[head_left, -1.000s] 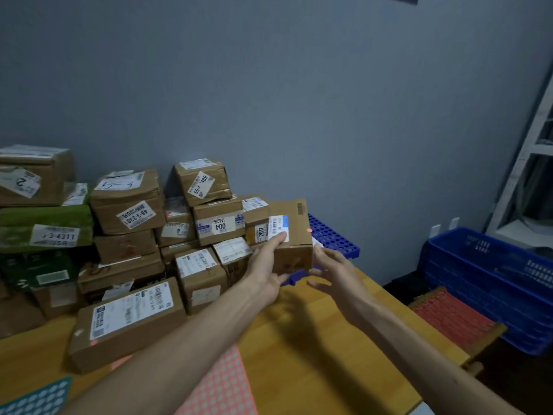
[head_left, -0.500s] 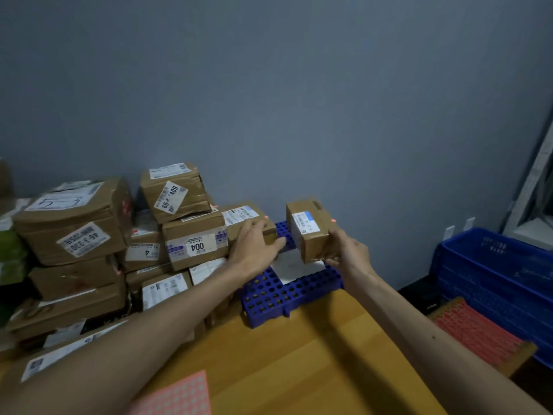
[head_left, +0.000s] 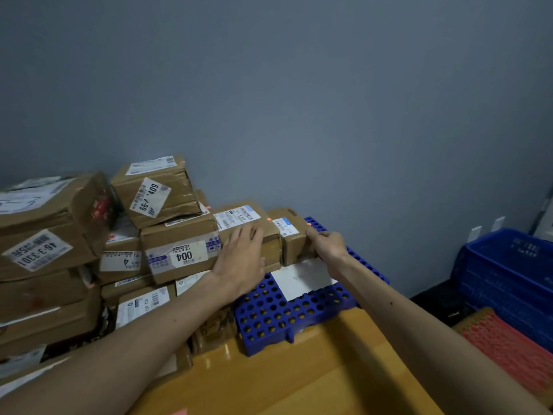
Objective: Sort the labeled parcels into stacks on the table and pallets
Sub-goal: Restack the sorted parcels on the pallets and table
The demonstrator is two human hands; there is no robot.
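A grey wall [head_left: 329, 115] stands behind a yellow table [head_left: 284, 369]. On the blue pallet [head_left: 269, 310], the right hand [head_left: 327, 245] holds the small parcel [head_left: 288, 238], with its fingers curled on the side. The parcel is tight against the next parcel [head_left: 239, 217]. The left hand [head_left: 239, 259] lies flat and wide on that one. This looks like the putting-down step, so next comes letting go gently. A white paper [head_left: 302, 278] lies in front. A tall pile [head_left: 59, 250] crowds the left.

The right grip [head_left: 325, 244] holds a small box [head_left: 294, 250] on the blue pallet [head_left: 269, 313], which lies on the worktop [head_left: 299, 372]. The left grip [head_left: 239, 259] rests flat against the bigger box [head_left: 236, 217] just beside it.
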